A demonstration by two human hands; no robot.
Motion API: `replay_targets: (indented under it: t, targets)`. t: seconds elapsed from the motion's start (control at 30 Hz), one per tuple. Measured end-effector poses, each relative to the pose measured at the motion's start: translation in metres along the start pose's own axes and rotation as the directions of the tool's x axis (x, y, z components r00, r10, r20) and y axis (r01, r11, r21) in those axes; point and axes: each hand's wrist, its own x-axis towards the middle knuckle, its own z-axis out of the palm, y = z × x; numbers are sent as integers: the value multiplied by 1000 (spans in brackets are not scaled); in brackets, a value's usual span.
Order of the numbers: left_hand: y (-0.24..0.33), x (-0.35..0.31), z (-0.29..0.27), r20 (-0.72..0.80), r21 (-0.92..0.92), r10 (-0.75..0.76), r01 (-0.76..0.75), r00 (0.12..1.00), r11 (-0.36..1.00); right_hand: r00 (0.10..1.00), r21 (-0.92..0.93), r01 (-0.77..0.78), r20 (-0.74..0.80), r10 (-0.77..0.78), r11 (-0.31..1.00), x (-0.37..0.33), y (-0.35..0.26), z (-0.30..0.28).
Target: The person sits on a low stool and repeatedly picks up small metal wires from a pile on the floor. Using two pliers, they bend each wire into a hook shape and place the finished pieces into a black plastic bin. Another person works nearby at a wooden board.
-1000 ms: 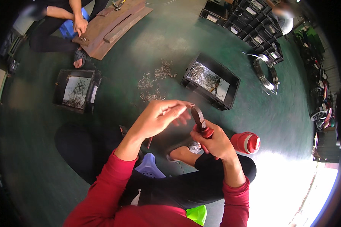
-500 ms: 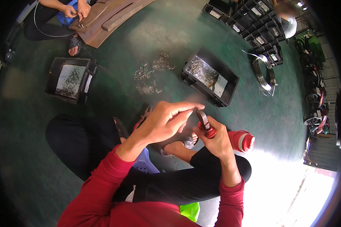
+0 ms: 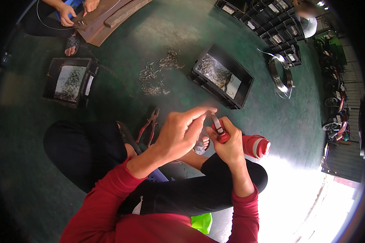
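Observation:
Red-handled pliers [image 3: 217, 122] are gripped in my right hand [image 3: 230, 142], their metal jaws pointing up and away from me. My left hand [image 3: 178, 131] reaches across to the jaw tip, index finger stretched along the thumb and the fingertips pressed together. Whatever those fingertips pinch is too small to make out. On the floor beyond my hands lie small piles of bent wire pieces [image 3: 153, 89]. A second pair of pliers with red handles [image 3: 151, 123] rests spread on the floor, left of my left hand.
A black crate [image 3: 241, 92] holding wire pieces stands ahead; another crate [image 3: 52, 85] is at the left. A wire coil [image 3: 287, 75] and stacked crates [image 3: 267, 24] lie far right. A red flask [image 3: 255, 146] is beside my right knee. Another person's hands [image 3: 67, 16] work over a wooden board [image 3: 97, 35].
My view has shifted slightly, and the pliers on the floor show more fully. Both hands stay together at the jaw tip, with the left fingers slightly moved.

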Motion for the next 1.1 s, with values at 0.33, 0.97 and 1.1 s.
replay_targets:
  t: [0.33,0.97,1.1]
  targets:
    - [0,-2,8,-74,-62,-56,52,996,997,984,-67,97,-144,-106,993,6,7,12]
    - [-24,25,-25,-174,-603,-284,126,943,788,748,498,-471,663,30,728,13,1,-17]
    - [-20,23,-20,-168,-637,-254,92,952,765,696,549,-540,717,-27,639,12,-4,-5]
